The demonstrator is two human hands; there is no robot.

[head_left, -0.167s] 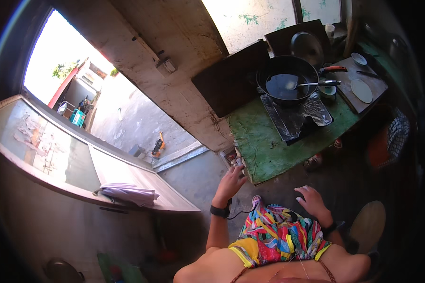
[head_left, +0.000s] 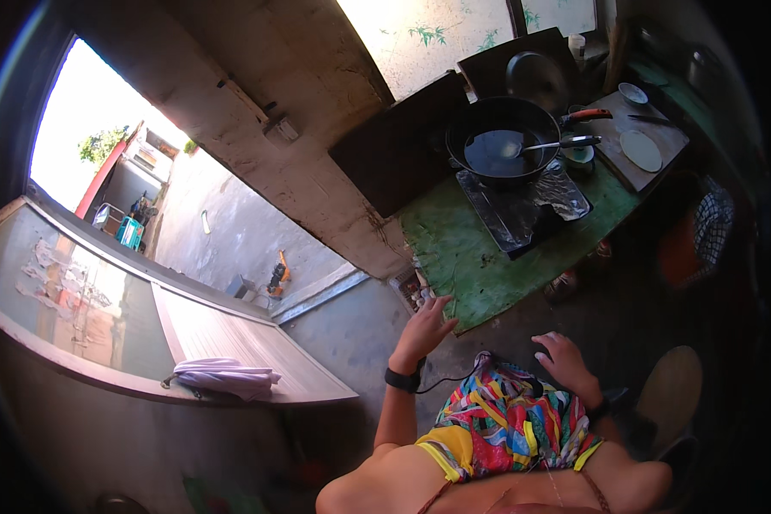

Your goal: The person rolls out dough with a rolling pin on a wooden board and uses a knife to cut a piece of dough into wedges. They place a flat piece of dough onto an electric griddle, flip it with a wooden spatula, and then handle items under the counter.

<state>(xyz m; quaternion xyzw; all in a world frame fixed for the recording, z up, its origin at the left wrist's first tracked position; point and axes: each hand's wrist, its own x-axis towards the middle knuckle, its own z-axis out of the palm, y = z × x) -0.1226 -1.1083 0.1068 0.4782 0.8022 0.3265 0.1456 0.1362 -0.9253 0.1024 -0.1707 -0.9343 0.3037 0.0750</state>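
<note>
My left hand (head_left: 424,331) hangs in the air beside the near corner of the green-topped table (head_left: 488,295), fingers apart and holding nothing. To its right, my right hand (head_left: 565,360) is also open and bare, held above the floor in front of my colourful patterned clothing (head_left: 510,415). On the table, a black wok (head_left: 480,158) with an orange-and-black handle holds some liquid. Inside it rests a ladle (head_left: 540,146), its dark handle end over the rim. Beneath the wok is a flat, dark, shiny-topped stove (head_left: 510,218).
Right of the wok lie a board (head_left: 672,147), an oval plate (head_left: 641,151) and a small bowl (head_left: 632,93). A dark lid (head_left: 535,79) leans behind. The glazed door (head_left: 206,321) at left bears a folded umbrella (head_left: 224,378). A round stool (head_left: 675,390) stands at right.
The view has turned slightly, so the table, wok and doorway sit a little farther left. Both hands remain open and nearly unmoved. A foot seen between them before is now hidden.
</note>
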